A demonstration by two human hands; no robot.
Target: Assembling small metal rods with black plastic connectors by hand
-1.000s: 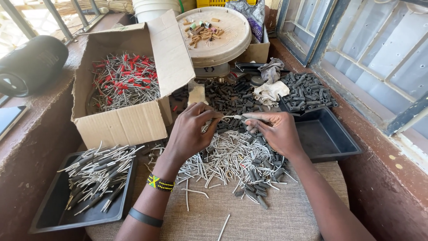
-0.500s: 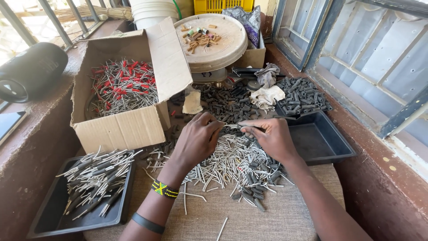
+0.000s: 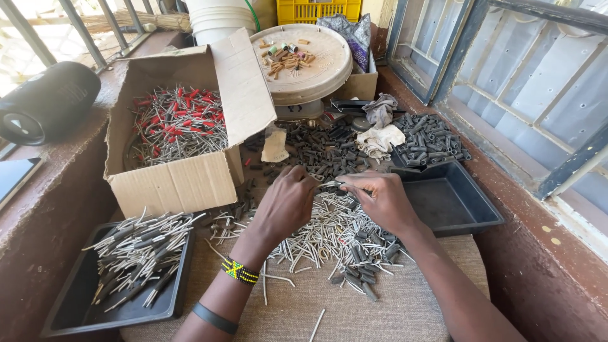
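Note:
My left hand (image 3: 288, 206) and my right hand (image 3: 380, 199) meet over a heap of thin silver metal rods (image 3: 323, 237) on a woven mat. Between the fingertips of both hands is one metal rod with a small dark sleeve (image 3: 339, 185). Loose dark rubber sleeves (image 3: 364, 266) lie at the heap's near right edge. A larger pile of dark sleeves (image 3: 316, 149) spreads just beyond my hands.
An open cardboard box (image 3: 183, 183) holds red-tipped rods at the left. A black tray (image 3: 73, 301) with sleeved rods sits near left; another black tray (image 3: 456, 202) is right of my hand. A round lid (image 3: 323, 79) with small pieces, a black speaker (image 3: 47, 101) and window frames surround.
Both hands stay together on the rod over the heap; the camera has come closer and the hands have shifted slightly toward me.

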